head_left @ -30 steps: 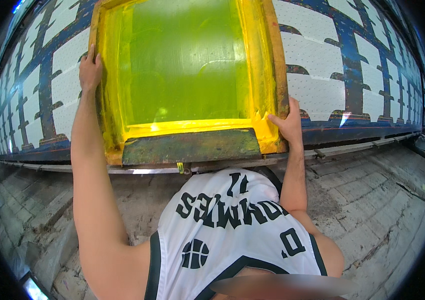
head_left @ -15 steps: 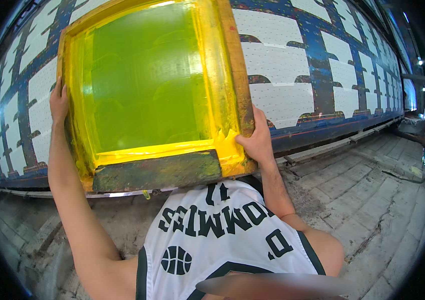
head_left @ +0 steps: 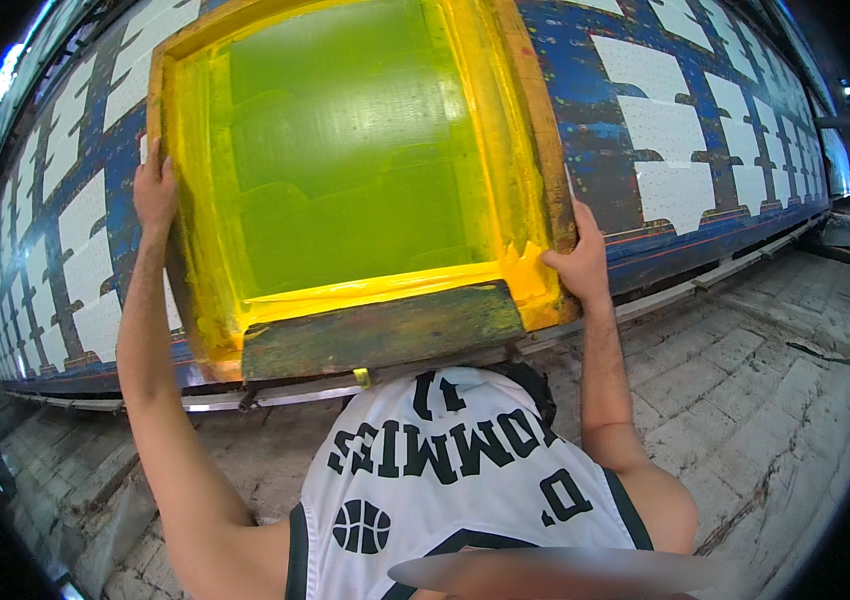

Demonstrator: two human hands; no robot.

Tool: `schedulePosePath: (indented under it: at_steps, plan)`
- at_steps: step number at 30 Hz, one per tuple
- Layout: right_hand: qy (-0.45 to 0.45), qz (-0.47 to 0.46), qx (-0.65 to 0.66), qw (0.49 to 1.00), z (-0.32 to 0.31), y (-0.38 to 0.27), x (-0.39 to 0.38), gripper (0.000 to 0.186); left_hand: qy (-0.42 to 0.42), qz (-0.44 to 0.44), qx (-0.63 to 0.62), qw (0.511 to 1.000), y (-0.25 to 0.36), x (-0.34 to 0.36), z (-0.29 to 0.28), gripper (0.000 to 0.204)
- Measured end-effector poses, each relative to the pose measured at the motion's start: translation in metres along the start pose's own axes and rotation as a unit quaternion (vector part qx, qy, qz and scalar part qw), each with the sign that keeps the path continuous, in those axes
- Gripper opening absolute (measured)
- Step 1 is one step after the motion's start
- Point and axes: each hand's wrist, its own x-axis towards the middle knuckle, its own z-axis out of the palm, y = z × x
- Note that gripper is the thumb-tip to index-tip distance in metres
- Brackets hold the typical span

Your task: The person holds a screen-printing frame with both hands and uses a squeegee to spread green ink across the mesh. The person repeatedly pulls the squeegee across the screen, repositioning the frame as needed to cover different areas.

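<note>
A large screen-printing frame [head_left: 555,180] with wooden sides, a green mesh [head_left: 345,150] and yellow ink round its inner border lies over the long table. A dark, paint-stained board [head_left: 380,330] runs along its near edge. My left hand [head_left: 155,195] is closed on the frame's left side, fingers along the wood. My right hand [head_left: 580,260] grips the right side near the lower corner, its thumb resting on the yellow-smeared top. Beneath and beside the frame are white cut pieces [head_left: 673,195] with dark notched shapes between them. What lies directly under the frame is hidden.
The long blue, paint-speckled table [head_left: 605,150] stretches to both sides, bearing several rows of white pieces. A metal rail [head_left: 680,298] runs along its front edge, above a worn paved floor [head_left: 745,400]. Dark metalwork [head_left: 840,125] stands at the far right.
The table's pattern has shifted under the frame, with more bare blue now beside it. The frame and both hands swung left and lower in view, then back right. My grip looks the same.
</note>
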Motion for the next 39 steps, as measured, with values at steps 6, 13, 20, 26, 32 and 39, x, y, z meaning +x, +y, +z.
schedulePosePath:
  at_steps: [6,13,20,26,32,39]
  plan:
    - [0.007,0.000,-0.012,1.000,-0.092,0.089,0.017,0.085,0.011,-0.003,0.002,1.000,0.137,-0.020,0.038,0.052]
    - [-0.006,-0.008,-0.019,1.000,-0.139,0.143,0.026,0.085,0.018,-0.017,0.002,1.000,0.203,-0.044,0.044,0.051]
    - [-0.029,-0.011,0.024,0.999,-0.155,0.159,0.024,0.085,0.029,-0.026,0.000,0.999,0.227,-0.059,0.049,0.051]
    - [-0.023,-0.016,0.016,0.999,-0.148,0.173,0.024,0.086,-0.008,-0.057,0.017,0.998,0.230,-0.057,0.050,0.053]
    - [-0.022,0.005,-0.043,0.999,-0.147,0.183,0.025,0.090,-0.018,-0.071,0.030,0.997,0.236,-0.062,0.062,0.053]
    - [0.086,-0.110,-0.224,0.965,-0.126,0.112,0.000,0.077,-0.026,-0.096,0.044,0.994,0.251,-0.066,0.054,0.050]
